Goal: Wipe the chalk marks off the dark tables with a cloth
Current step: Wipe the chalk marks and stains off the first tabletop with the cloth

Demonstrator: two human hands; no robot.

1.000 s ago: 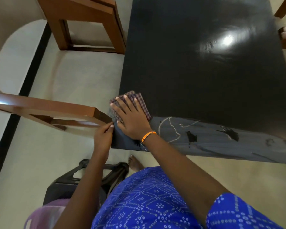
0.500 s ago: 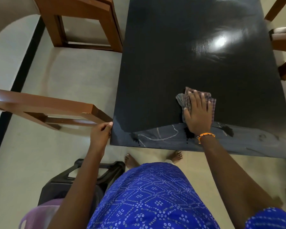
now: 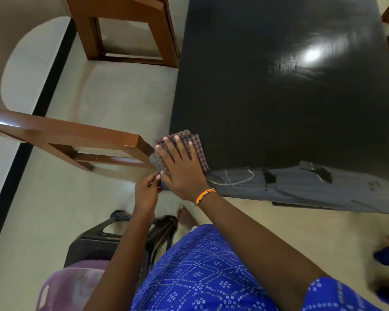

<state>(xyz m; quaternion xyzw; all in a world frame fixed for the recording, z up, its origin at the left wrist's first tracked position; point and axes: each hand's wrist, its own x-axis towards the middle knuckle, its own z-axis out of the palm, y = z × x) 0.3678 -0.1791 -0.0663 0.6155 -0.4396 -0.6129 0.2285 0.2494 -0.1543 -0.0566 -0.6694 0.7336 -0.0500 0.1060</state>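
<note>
Pressed flat, fingers spread, the right hand (image 3: 182, 169) pins the folded checked cloth (image 3: 194, 146) to the near left corner of the dark table (image 3: 279, 90), a grip by pressure rather than a clench, probably to drag the whole pad across the surface. Beside it the left hand (image 3: 147, 191) pinches at the table's edge, apparently steadying. To the right of the cloth, pale looping chalk marks (image 3: 236, 179) and a dusty grey band remain along the near edge. Further in, the tabletop looks smooth and glossy.
</note>
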